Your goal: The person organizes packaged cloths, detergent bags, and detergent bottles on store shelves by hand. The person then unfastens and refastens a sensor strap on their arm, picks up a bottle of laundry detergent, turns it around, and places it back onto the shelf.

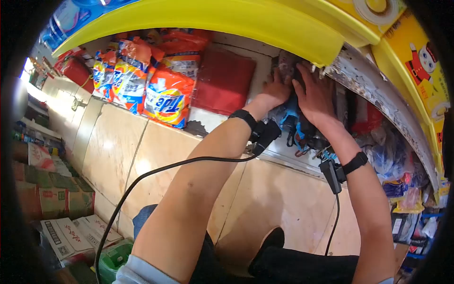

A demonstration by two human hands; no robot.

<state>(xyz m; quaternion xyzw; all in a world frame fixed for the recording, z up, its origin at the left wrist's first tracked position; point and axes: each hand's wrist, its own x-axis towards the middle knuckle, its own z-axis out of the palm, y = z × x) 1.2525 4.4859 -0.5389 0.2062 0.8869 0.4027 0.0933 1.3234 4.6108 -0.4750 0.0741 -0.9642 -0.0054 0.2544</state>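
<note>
On the bottom shelf, my left hand (275, 90) reaches in with fingers stretched forward over a row of dark, slim items in clear wrapping. My right hand (314, 97) lies beside it, fingers apart, palm down on the same row. The items look like folded umbrellas (289, 124), with handles and blue and dark wrist loops pointing towards me. Their far ends are hidden by my hands and the yellow shelf edge. Left of my left hand lies a flat red package (224, 80). Both wrists wear black straps with small cabled devices.
Orange Tide detergent bags (165, 99) stand left on the shelf. A yellow shelf edge (213, 23) curves low above my hands. Plastic-wrapped goods (390, 151) crowd the right. Cartons (66, 236) and a green container (116, 255) are on the left of the tiled floor (184, 142).
</note>
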